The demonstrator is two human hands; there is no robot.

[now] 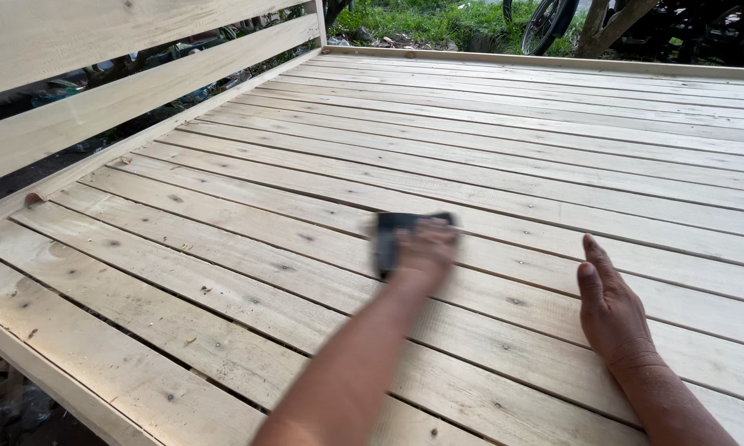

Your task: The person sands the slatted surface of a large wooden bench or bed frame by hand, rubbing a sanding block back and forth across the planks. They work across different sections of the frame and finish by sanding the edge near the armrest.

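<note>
A large frame of pale wooden slats point(504, 149) fills the view, laid flat with narrow gaps between the boards. My left hand point(425, 248) presses a dark piece of sandpaper point(388, 235) flat on a slat near the middle; the hand is blurred. My right hand point(607, 306) rests palm down on the slats to the right, fingers straight and together, holding nothing.
A railing of wide horizontal planks point(124, 91) rises along the left side. Beyond the far edge are grass point(421, 21) and a bicycle wheel point(545, 23). Small wood chips lie on the left slats. Ground with debris shows at the bottom left corner.
</note>
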